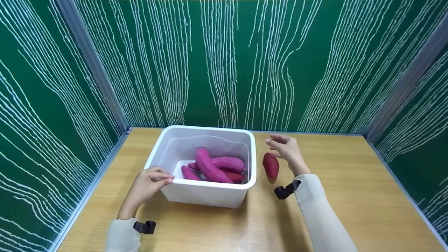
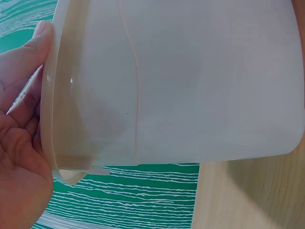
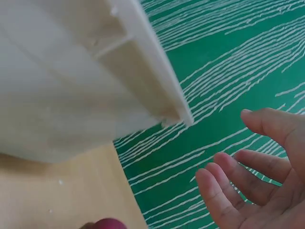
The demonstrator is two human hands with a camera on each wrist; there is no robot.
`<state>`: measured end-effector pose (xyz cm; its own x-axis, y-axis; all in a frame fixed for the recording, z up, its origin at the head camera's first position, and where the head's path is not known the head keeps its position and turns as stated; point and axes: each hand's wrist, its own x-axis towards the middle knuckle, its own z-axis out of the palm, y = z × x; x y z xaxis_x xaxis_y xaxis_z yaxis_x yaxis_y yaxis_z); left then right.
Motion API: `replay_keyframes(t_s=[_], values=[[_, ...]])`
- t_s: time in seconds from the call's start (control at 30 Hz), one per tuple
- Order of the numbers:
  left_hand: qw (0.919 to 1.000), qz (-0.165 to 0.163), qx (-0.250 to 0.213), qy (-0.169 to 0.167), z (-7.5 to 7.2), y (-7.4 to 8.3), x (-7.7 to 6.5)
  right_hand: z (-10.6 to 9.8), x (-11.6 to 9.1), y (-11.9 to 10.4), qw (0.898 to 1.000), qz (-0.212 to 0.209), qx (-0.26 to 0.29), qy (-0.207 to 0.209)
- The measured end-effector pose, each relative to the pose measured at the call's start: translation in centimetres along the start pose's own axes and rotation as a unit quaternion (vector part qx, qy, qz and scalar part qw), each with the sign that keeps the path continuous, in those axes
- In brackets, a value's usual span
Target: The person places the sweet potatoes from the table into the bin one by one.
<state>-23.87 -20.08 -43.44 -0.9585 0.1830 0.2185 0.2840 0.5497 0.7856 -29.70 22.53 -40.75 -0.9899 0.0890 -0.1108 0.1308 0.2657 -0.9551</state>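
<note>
A white plastic bin (image 1: 206, 194) stands on the table with several pink-purple sweet potatoes (image 1: 210, 168) heaped inside. At its front left corner, my left hand (image 1: 148, 183) grips the rim between thumb and fingers; the left wrist view shows this hand (image 2: 21, 129) against the rim (image 2: 47, 95). To the right of the bin is a single darker red sweet potato (image 1: 271, 166). My right hand (image 1: 288, 152) hovers just beyond it, fingers spread apart and holding nothing. Only one end of that sweet potato (image 3: 109, 224) enters the right wrist view.
The wooden table (image 1: 350, 189) extends to both sides of the bin. Green panels (image 1: 308, 63) with white wavy lines enclose it at the back and sides, joined by grey metal posts (image 1: 94, 63).
</note>
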Motion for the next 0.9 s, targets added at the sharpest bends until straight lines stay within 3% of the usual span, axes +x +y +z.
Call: replay_keyframes(t_s=[0.27,0.6,0.9], values=[[0.9997,-0.025,0.000,-0.003,0.0,0.2,-0.2,-0.7,0.5,2.9,1.000,0.004,0.011,0.021],[0.9998,-0.018,-0.009,-0.003,0.1,0.2,-0.1,-1.1,1.5,5.9,0.999,0.019,0.024,0.045],[0.9996,0.021,-0.017,-0.001,-0.1,-0.1,-0.1,-0.8,2.4,7.7,0.998,0.025,0.001,0.064]])
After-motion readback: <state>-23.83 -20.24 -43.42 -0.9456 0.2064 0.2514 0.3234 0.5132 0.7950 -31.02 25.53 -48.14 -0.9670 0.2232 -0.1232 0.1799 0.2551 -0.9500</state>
